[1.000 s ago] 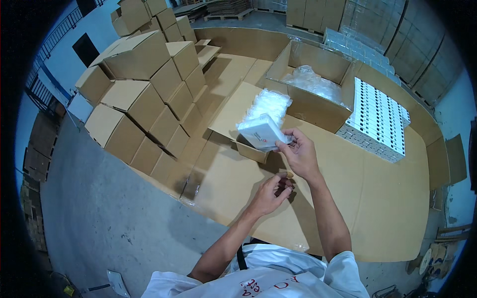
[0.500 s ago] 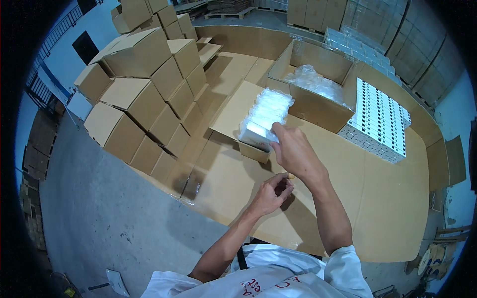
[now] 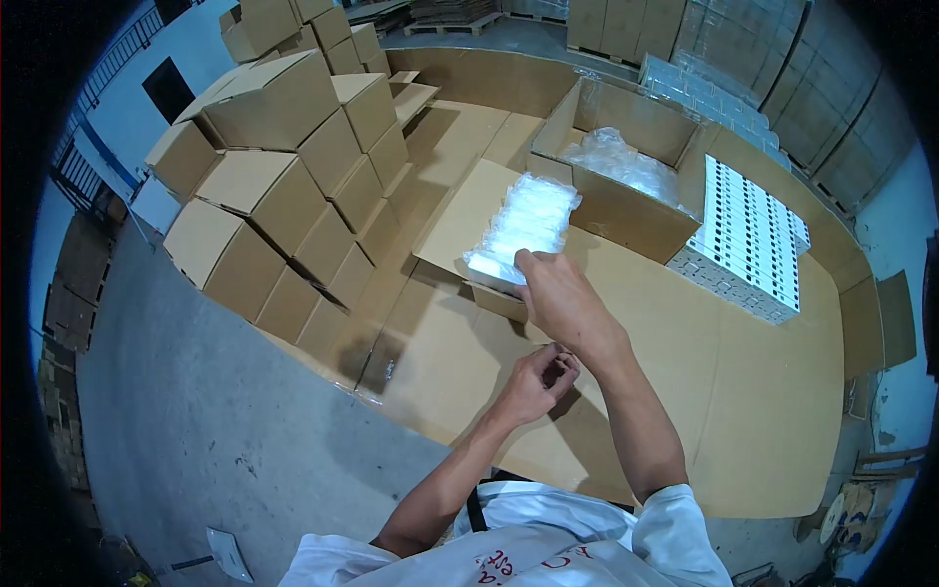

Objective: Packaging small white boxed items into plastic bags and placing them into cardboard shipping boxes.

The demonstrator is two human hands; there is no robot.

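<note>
My right hand reaches forward, its fingers on a white plastic-wrapped packet. The packet lies at the near end of a row of similar wrapped packets inside a low open carton. My left hand hovers lower, beside my right forearm, with its fingers curled shut. I cannot make out whether it holds anything small. Both hands are above a flat cardboard sheet.
A large open carton holding clear plastic bags stands behind the packets. A block of small white boxes lies at the right. Stacked closed cartons line the left. Grey concrete floor lies at the lower left.
My right hand carried the wrapped packet forward and down onto the near end of the row in the carton. My left hand stayed almost still.
</note>
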